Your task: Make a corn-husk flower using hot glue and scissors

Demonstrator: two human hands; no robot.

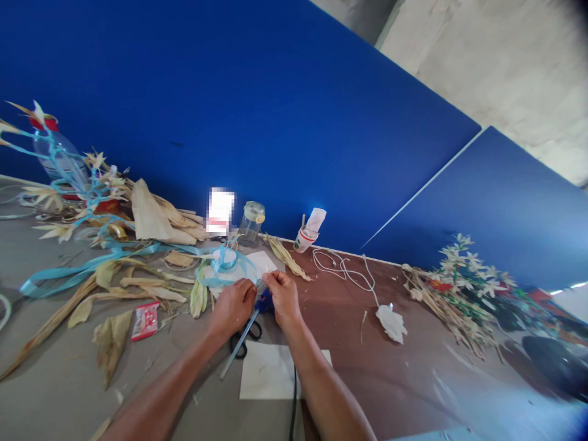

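My left hand (235, 304) and my right hand (283, 296) sit close together over the table, both with fingers curled in a pinch on a small pale piece I cannot make out between them. Under my hands lie a blue glue gun (264, 302), a long glue stick (239, 345) and black-handled scissors (244, 340). A roll of light blue ribbon (225, 260) rests on a white sheet (262, 263) just beyond my fingers. Another white sheet (267, 370) lies between my forearms.
Dried corn husks (151, 220) and loose blue ribbon (68, 269) are heaped at the left, with a small red packet (145, 320). A glass jar (252, 223), a paper cup (305, 237), a white cable (342, 269), a white husk flower (392, 322) and a flower bundle (463, 288) stand before the blue partition (275, 110).
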